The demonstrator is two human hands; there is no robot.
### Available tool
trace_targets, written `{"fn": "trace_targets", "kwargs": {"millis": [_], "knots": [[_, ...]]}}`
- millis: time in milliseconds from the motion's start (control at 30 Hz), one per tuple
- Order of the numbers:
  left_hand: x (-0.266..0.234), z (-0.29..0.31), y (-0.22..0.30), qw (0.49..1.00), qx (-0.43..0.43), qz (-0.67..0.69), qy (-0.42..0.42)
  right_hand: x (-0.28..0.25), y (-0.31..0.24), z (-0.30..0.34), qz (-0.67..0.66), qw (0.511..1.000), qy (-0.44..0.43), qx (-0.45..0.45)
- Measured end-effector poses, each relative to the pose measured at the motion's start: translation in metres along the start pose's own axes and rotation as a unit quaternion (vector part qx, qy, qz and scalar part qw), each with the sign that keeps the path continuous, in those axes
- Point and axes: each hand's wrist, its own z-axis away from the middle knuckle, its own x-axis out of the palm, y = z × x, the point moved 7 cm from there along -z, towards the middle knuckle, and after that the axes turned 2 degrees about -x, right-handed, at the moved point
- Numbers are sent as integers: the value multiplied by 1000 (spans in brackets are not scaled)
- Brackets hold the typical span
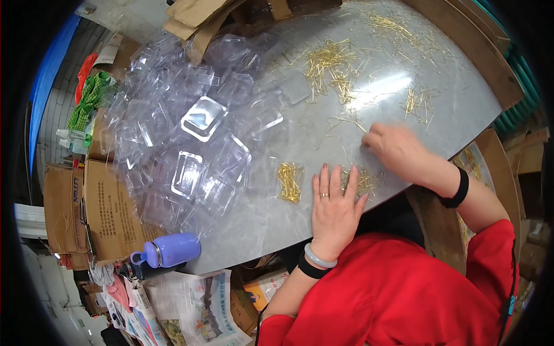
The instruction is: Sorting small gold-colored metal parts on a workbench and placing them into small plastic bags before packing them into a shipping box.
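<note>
My left hand [336,213] lies flat on the grey table [254,233], fingers stretched out, partly covering a small pile of gold wire hooks [366,183]. Just left of its fingertips, a neat bundle of gold hooks [288,182] rests in a clear plastic shell. Farther out and to the right, my right hand [398,151] is curled, its fingertips drawn together and slightly blurred. Loose gold hooks [348,122] lie right beside those fingertips. Whatever is between the fingers is hidden.
Clear plastic shells [190,132] are heaped across the table's left side. More gold hooks [332,66] are scattered at the far side. A purple bottle [173,250] lies at the near left edge, beside cardboard boxes [112,210]. A cardboard rim [479,49] borders the far right.
</note>
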Motion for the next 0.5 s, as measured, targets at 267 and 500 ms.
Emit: {"fn": "trace_targets", "kwargs": {"millis": [267,500], "knots": [[1,6,-10,997,-27,73,28,-15,-16,25,-77,993,87,-18],[3,1,-4,1000,-17,-2,-10,-6,-5,25,24,994,100,38]]}}
